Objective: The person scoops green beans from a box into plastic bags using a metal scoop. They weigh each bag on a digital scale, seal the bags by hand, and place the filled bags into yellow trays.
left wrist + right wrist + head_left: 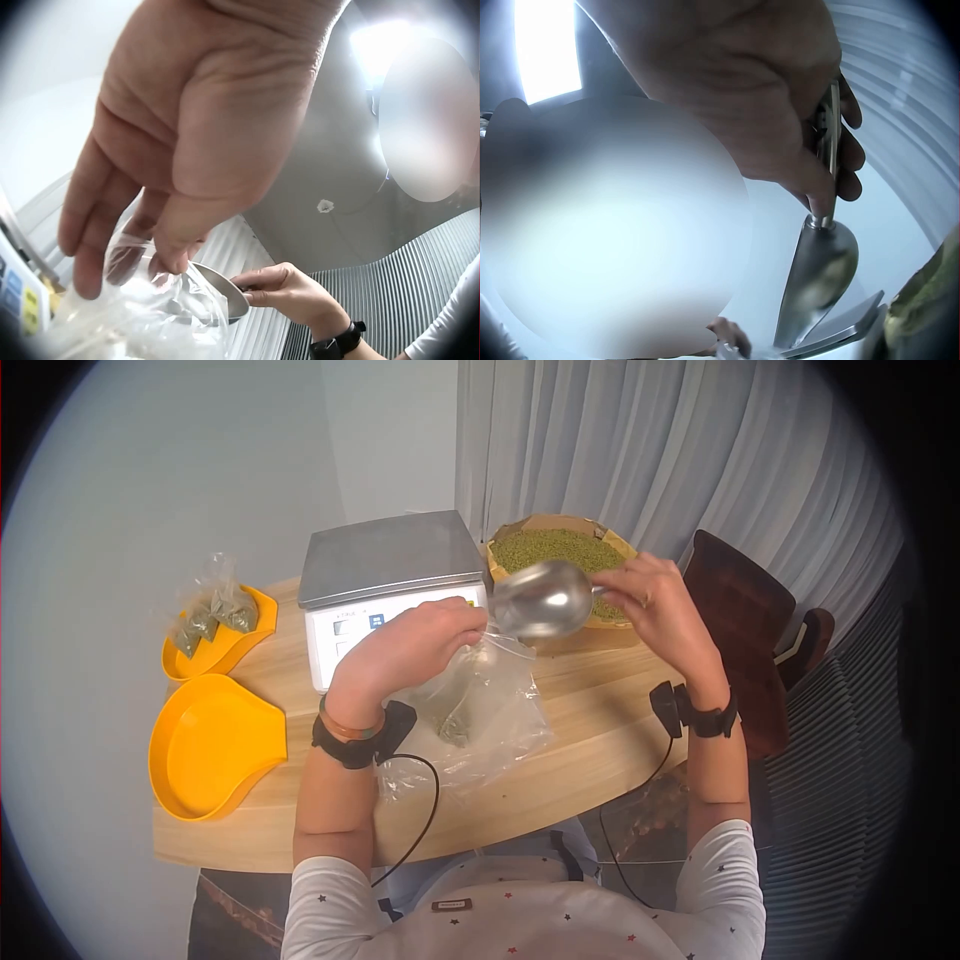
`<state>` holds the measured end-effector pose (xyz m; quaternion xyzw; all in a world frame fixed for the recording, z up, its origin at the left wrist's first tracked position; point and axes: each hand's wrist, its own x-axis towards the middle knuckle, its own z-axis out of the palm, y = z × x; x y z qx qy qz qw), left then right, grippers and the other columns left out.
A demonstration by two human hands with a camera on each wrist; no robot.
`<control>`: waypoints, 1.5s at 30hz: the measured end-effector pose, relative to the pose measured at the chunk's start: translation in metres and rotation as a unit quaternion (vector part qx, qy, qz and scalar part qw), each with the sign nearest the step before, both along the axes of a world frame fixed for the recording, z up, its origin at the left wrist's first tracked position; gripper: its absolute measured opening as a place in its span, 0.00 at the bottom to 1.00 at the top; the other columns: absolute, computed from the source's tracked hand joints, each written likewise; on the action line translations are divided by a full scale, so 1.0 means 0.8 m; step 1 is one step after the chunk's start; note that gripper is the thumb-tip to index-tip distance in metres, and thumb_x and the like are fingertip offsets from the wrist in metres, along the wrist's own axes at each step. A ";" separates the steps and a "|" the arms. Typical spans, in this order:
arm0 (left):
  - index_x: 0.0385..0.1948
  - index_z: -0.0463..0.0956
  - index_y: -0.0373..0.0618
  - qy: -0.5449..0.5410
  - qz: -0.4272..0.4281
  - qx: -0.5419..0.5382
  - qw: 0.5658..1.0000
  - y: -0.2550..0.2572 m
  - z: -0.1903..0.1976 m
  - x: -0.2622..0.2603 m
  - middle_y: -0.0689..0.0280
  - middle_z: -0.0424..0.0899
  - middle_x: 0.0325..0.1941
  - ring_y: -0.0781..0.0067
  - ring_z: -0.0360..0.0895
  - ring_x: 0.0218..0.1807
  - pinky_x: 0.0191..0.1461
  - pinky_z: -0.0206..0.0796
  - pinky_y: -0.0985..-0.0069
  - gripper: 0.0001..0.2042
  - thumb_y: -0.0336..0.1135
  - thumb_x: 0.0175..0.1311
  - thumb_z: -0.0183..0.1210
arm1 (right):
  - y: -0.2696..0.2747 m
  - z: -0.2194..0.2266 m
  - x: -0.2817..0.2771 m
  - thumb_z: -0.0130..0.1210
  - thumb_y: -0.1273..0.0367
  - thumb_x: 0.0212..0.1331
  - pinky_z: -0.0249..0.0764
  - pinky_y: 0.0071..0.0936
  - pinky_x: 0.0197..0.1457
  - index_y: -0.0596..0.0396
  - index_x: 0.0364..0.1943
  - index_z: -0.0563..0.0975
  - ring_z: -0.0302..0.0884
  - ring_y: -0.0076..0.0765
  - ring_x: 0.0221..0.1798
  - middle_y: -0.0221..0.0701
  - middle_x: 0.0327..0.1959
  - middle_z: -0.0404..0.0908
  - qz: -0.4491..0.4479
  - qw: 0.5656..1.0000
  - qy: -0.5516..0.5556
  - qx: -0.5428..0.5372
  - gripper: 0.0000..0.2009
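My left hand [408,645] pinches the rim of a clear plastic bag [515,710] between thumb and fingers. The bag hangs down over the table, with a little green granular stuff low inside it. In my right hand [660,605] is the handle of a shiny metal scoop [548,600]. The scoop's front edge sits right at the bag's mouth, close to the left fingertips. In the left wrist view, the scoop [236,298] shows partly through the bag's film. The right wrist view shows fingers wrapped about the handle and the scoop [817,274] pointing down.
A scale [395,555] with a grey platform stands behind the left hand. To its right is an open paper sack [630,630] of green granules. On the left lie a yellow tray [205,755] and another yellow tray [262,610] with several small filled bags [235,608].
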<state>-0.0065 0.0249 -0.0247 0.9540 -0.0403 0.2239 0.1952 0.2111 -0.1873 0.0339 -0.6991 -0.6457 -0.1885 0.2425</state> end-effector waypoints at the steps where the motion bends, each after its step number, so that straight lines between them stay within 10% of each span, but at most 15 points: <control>1: 0.35 0.72 0.38 0.008 0.005 -0.002 1.000 0.001 -0.001 -0.001 0.57 0.75 0.32 0.54 0.74 0.36 0.42 0.67 0.65 0.06 0.31 0.69 0.52 | 0.002 -0.001 0.012 0.62 0.75 0.53 0.66 0.36 0.51 0.54 0.42 0.84 0.74 0.40 0.40 0.32 0.32 0.81 -0.003 1.000 0.000 0.001 0.11; 15: 0.39 0.71 0.39 0.076 0.022 -0.038 0.996 -0.001 0.011 -0.001 0.51 0.77 0.34 0.45 0.74 0.42 0.45 0.66 0.57 0.09 0.36 0.72 0.49 | 0.065 -0.121 0.142 0.60 0.74 0.54 0.66 0.45 0.52 0.49 0.42 0.86 0.75 0.44 0.49 0.34 0.36 0.84 -0.216 0.972 -0.081 -0.054 0.12; 25: 0.36 0.74 0.37 0.029 0.029 -0.018 0.999 0.006 0.002 0.002 0.53 0.78 0.32 0.47 0.75 0.37 0.41 0.68 0.62 0.09 0.34 0.69 0.54 | 0.062 -0.157 0.185 0.64 0.71 0.54 0.73 0.41 0.53 0.50 0.42 0.86 0.81 0.51 0.46 0.39 0.40 0.86 -0.187 0.961 0.202 -0.032 0.10; 33: 0.37 0.75 0.37 0.026 0.017 -0.019 0.999 0.007 0.001 0.004 0.53 0.78 0.32 0.48 0.75 0.36 0.41 0.68 0.63 0.08 0.33 0.68 0.55 | 0.039 -0.158 0.202 0.62 0.77 0.59 0.73 0.21 0.44 0.62 0.44 0.83 0.78 0.22 0.39 0.30 0.35 0.85 -0.106 0.871 0.468 0.107 0.10; 45: 0.37 0.75 0.38 0.054 0.027 -0.026 0.998 0.003 0.007 0.002 0.52 0.80 0.36 0.45 0.75 0.43 0.47 0.68 0.57 0.09 0.35 0.69 0.52 | 0.023 -0.130 0.162 0.60 0.78 0.60 0.72 0.19 0.44 0.63 0.45 0.82 0.77 0.20 0.39 0.29 0.37 0.84 -0.076 0.891 0.431 0.117 0.10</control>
